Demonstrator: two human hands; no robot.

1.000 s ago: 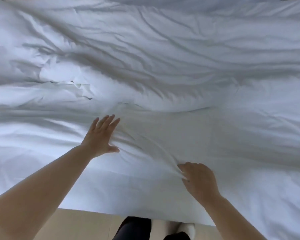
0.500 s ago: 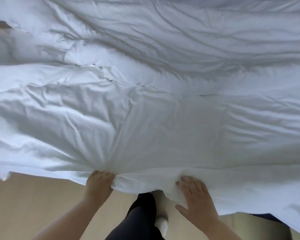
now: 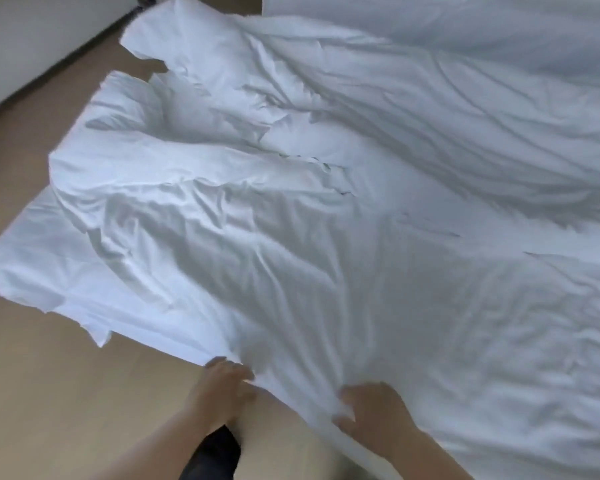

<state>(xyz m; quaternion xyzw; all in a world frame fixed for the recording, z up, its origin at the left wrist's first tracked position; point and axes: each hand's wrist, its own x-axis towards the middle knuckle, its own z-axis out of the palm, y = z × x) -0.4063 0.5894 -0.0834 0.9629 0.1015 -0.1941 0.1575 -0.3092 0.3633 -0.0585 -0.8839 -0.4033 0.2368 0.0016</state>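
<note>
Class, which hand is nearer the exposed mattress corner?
Left. The left hand grips the white sheet nearer the mattress corner; the right hand grips it farther along, beyond the left hand.

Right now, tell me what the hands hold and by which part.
The left hand and right hand both grip the white sheet along its near edge, side by side.

No lettering, label, brand mark, number or sign legible anywhere: none on the white sheet [image 3: 326, 271], the floor [image 3: 49, 393] or the wall [image 3: 32, 29].
</note>
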